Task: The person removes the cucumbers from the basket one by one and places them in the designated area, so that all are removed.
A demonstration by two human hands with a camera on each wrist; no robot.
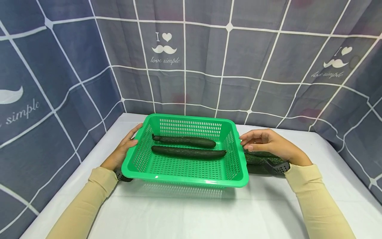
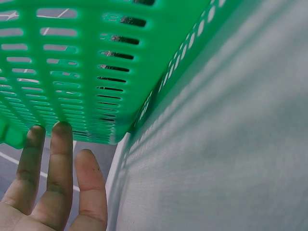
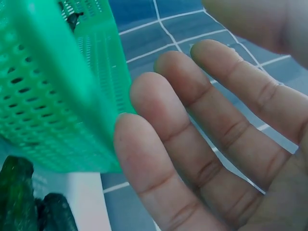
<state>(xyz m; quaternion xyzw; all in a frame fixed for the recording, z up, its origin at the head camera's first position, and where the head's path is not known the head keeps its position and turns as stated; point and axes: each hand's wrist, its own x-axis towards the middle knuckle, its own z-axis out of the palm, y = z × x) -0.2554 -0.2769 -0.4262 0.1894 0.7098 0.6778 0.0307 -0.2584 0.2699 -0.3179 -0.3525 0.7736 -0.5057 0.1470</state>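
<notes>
A green plastic basket (image 1: 185,182) with slotted walls holds two long dark cucumbers, the farther cucumber (image 1: 185,141) and the nearer cucumber (image 1: 188,152), lying side by side across it. At the basket's left side my left hand (image 1: 120,151) has its thumb over the rim. Its other fingers (image 2: 60,163) reach up from outside, their tips at the slotted wall. My right hand (image 1: 268,144) is beside the right rim, fingers slightly bent and spread from the thumb, with nothing held. Its fingertips (image 3: 139,139) are right by the rim in the right wrist view.
More cucumbers (image 1: 259,161) lie on the white-covered table (image 1: 185,215) right of the basket, partly under my right hand and wrist. A grey checked curtain (image 1: 203,89) hangs behind the table and along both sides.
</notes>
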